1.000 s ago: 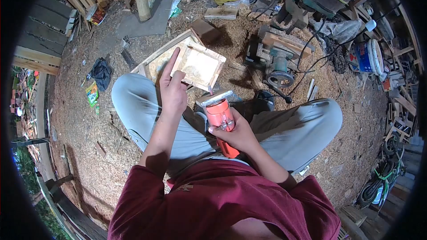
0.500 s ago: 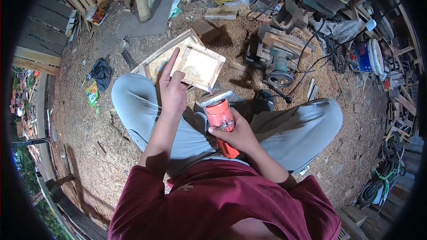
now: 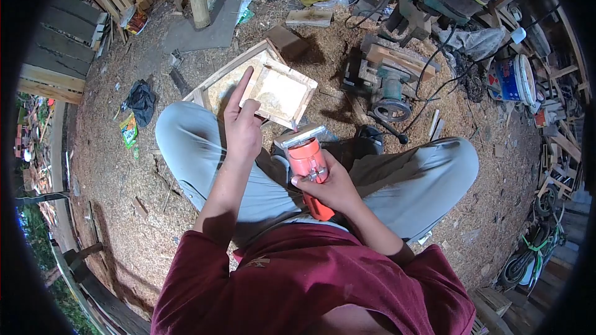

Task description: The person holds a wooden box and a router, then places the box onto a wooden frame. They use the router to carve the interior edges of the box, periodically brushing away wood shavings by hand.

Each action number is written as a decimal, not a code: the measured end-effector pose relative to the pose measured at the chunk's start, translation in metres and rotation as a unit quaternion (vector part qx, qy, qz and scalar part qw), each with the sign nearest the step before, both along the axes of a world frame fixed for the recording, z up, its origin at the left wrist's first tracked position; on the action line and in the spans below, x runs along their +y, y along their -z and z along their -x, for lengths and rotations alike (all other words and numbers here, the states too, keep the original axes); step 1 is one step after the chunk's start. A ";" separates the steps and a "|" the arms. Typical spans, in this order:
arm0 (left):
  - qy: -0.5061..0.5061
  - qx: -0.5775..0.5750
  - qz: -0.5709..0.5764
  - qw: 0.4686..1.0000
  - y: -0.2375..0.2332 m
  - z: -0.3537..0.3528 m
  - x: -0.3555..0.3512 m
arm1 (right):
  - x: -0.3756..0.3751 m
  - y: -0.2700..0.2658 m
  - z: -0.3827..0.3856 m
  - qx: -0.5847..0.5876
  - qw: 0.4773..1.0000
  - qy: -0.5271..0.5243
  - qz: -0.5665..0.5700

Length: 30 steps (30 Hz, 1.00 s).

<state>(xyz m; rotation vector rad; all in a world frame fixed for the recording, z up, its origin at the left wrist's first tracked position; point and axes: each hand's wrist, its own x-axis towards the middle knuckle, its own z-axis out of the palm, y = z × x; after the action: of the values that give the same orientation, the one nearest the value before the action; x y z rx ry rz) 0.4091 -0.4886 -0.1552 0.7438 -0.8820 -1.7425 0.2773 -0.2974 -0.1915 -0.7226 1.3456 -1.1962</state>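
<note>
My right hand (image 3: 331, 185) is wrapped round the body of a red jigsaw (image 3: 308, 160). The saw's flat metal base plate (image 3: 300, 137) faces away from me, and a thin blade sticks up from it at the near corner of a small wooden frame (image 3: 304, 103). That frame has a pale, brightly lit panel in its middle. My left hand (image 3: 242, 125) grips its left side, thumb and bent fingers at the edge, the index finger stretched out along it. Behind the small frame lies a larger wooden frame (image 3: 233, 69), partly hidden by it.
My bent knees flank the work. A green-grey machine (image 3: 390, 90) with a round wheel stands on the right, cables trailing beside it. A wooden block (image 3: 287, 42) sits behind the frames. Sawdust and scraps cover the ground; a white-blue bucket (image 3: 514, 80) stands far right.
The small wooden frame has shifted slightly to the right and turned a little at the blade. My hands and the jigsaw have hardly moved.
</note>
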 end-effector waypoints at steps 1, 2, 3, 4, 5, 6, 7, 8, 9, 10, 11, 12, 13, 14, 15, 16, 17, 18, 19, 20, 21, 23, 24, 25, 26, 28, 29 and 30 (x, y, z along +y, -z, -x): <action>0.003 -0.003 0.000 1.000 0.000 0.000 0.000 | 0.000 0.001 0.000 0.001 1.000 -0.002 -0.003; 0.000 0.000 0.000 1.000 0.000 0.000 0.000 | 0.000 0.001 0.000 0.002 1.000 -0.003 -0.005; -0.002 0.003 -0.001 1.000 0.001 0.000 0.000 | 0.000 0.000 0.001 0.005 1.000 -0.005 -0.003; -0.004 0.005 -0.002 1.000 0.001 0.000 -0.001 | 0.000 -0.001 0.001 0.009 1.000 -0.006 -0.001; -0.006 0.006 -0.001 1.000 0.001 0.001 -0.001 | -0.001 -0.002 0.001 0.012 1.000 -0.007 0.000; -0.009 0.007 0.000 1.000 0.000 0.001 -0.001 | -0.001 -0.003 0.001 0.013 1.000 -0.007 0.001; -0.011 0.008 0.000 1.000 0.000 0.001 -0.001 | -0.001 -0.004 0.001 0.014 1.000 -0.007 0.001; -0.010 0.004 0.003 1.000 0.000 0.001 -0.002 | -0.001 -0.005 0.001 0.015 1.000 -0.008 0.001; -0.009 0.000 0.005 1.000 0.002 0.000 -0.002 | -0.001 -0.004 0.001 0.019 1.000 -0.008 0.001; -0.007 -0.003 0.006 1.000 0.003 0.000 -0.001 | -0.001 -0.003 0.002 0.023 1.000 -0.008 0.001; -0.004 -0.007 0.001 1.000 0.003 0.000 -0.001 | -0.001 -0.002 0.002 0.027 1.000 -0.007 0.001; -0.001 -0.010 -0.005 1.000 0.002 0.000 -0.001 | 0.000 0.000 0.002 0.027 1.000 -0.007 0.002; 0.002 -0.013 -0.010 1.000 0.002 0.000 -0.001 | 0.000 0.001 0.001 0.027 1.000 -0.007 0.004; -0.004 -0.008 -0.008 1.000 0.002 0.001 -0.001 | 0.000 0.002 0.001 0.028 1.000 -0.006 0.006; -0.010 -0.002 -0.005 1.000 0.002 0.001 -0.002 | 0.000 0.001 0.001 0.029 1.000 -0.007 0.005; -0.018 0.003 -0.003 1.000 0.002 0.002 -0.002 | 0.000 -0.001 0.002 0.029 1.000 -0.007 0.004; -0.017 0.005 0.000 1.000 0.001 0.001 -0.003 | 0.000 -0.002 0.002 0.030 0.999 -0.009 0.002; -0.016 0.006 0.003 1.000 0.001 -0.001 -0.003 | 0.000 -0.003 0.002 0.028 1.000 -0.006 0.005; -0.015 0.008 0.006 1.000 0.001 -0.002 -0.004 | -0.001 -0.003 0.001 0.026 1.000 -0.002 0.008; -0.020 0.006 0.005 1.000 0.001 -0.002 -0.004 | -0.001 -0.004 0.001 0.024 1.000 0.001 0.011; -0.024 0.004 0.003 1.000 0.003 -0.002 -0.005 | -0.001 -0.003 0.001 0.027 1.000 0.001 0.014; -0.028 0.001 0.002 1.000 0.005 -0.002 -0.006 | 0.000 -0.001 0.002 0.032 0.999 0.000 0.019; -0.028 0.001 0.002 1.000 0.005 -0.003 -0.006 | 0.000 -0.001 0.002 0.037 0.999 -0.003 0.014; -0.027 0.001 0.002 1.000 0.005 -0.003 -0.006 | 0.000 -0.001 0.002 0.042 0.999 -0.005 0.010; -0.027 -0.003 0.000 1.000 0.004 -0.002 -0.006 | 0.000 -0.002 0.003 0.047 0.999 -0.007 0.005; -0.028 -0.011 -0.004 1.000 0.001 -0.001 -0.004 | -0.001 -0.004 0.003 0.039 0.999 -0.007 0.008; -0.025 -0.008 -0.002 1.000 0.000 -0.001 -0.004 | -0.001 -0.004 0.002 0.035 0.999 -0.008 0.009; -0.022 -0.006 -0.001 1.000 0.000 0.000 -0.004 | -0.001 -0.005 0.002 0.034 0.999 -0.007 0.010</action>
<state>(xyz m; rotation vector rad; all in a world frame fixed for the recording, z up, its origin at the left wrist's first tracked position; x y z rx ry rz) 0.4093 -0.4922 -0.1550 0.7710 -0.8665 -1.7015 0.2752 -0.2986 -0.1865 -0.7914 1.3839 -1.1843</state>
